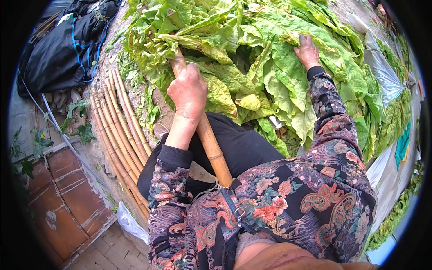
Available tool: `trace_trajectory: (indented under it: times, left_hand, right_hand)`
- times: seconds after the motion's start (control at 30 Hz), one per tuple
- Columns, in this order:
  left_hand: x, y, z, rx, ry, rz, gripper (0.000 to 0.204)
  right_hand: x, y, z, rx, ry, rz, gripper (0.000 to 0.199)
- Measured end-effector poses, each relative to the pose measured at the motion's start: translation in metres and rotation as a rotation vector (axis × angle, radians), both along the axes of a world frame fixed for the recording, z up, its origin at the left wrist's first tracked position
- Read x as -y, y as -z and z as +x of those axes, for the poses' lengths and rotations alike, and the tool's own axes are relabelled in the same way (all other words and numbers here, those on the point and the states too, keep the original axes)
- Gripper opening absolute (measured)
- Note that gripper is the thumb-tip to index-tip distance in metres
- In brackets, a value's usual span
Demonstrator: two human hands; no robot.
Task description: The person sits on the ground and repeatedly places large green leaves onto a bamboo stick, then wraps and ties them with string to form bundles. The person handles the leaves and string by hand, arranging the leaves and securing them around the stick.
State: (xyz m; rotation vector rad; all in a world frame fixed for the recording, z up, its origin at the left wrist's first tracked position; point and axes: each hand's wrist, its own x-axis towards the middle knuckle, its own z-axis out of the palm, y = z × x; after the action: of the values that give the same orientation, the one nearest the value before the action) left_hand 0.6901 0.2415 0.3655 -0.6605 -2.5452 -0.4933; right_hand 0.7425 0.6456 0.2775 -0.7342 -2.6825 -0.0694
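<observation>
Centrally, the left hand [188,92] is closed in a fist around a bamboo pole [208,137], gripping it near the point where the pole enters a heap of large yellow-green leaves [252,54]. The pole runs diagonally from the person's lap, over a black trouser leg [243,146], up and to the left into the leaves; its lower end sits against the floral-patterned jacket [288,198]. The right hand [308,51] lies flat on top of the leaf heap, fingers extended and lightly spread, palm down, well apart from the left hand. The heap fills the upper half of the view. To the left of the pole, a bundle of spare bamboo sticks [119,130] lies on the ground, parallel to one another. Beyond them, a dark bag [63,45] rests at the upper left, and a reddish board [67,198] sits at the lower left beside brick paving [114,252].
</observation>
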Motion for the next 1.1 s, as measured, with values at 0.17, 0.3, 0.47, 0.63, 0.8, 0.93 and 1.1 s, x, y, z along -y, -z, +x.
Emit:
trace_trajectory:
  times: [0.17, 0.3, 0.47, 0.63, 0.8, 0.93, 1.1]
  left_hand:
    - [-0.002, -0.001, -0.001, 0.006, 0.001, 0.009, 0.005]
    - [0.000, 0.003, -0.002, 0.004, 0.000, 0.052, 0.006]
    - [-0.003, -0.003, 0.000, 0.031, -0.011, 0.015, 0.007]
    - [-0.005, 0.001, -0.004, 0.002, -0.016, 0.039, 0.008]
    - [-0.001, 0.002, -0.005, 0.055, -0.027, 0.068, 0.013]
    - [-0.001, -0.010, 0.001, 0.115, 0.011, 0.020, 0.077]
    - [0.006, -0.026, -0.008, 0.495, 0.213, 0.286, 0.053]
  right_hand:
    - [-0.031, 0.013, -0.003, 0.090, -0.158, 0.199, 0.036]
    - [0.016, -0.030, -0.003, -0.150, -0.205, -0.282, 0.035]
    - [0.051, 0.042, -0.026, -0.062, -0.060, -1.055, 0.060]
    - [0.084, 0.107, -0.061, -0.415, 0.141, -1.442, 0.041]
    - [0.118, 0.072, -0.049, -0.482, 0.039, -1.536, 0.032]
    - [0.182, -0.012, -0.018, -0.442, -0.291, -1.547, 0.025]
    - [0.262, -0.055, -0.008, -0.090, -0.714, -0.950, 0.048]
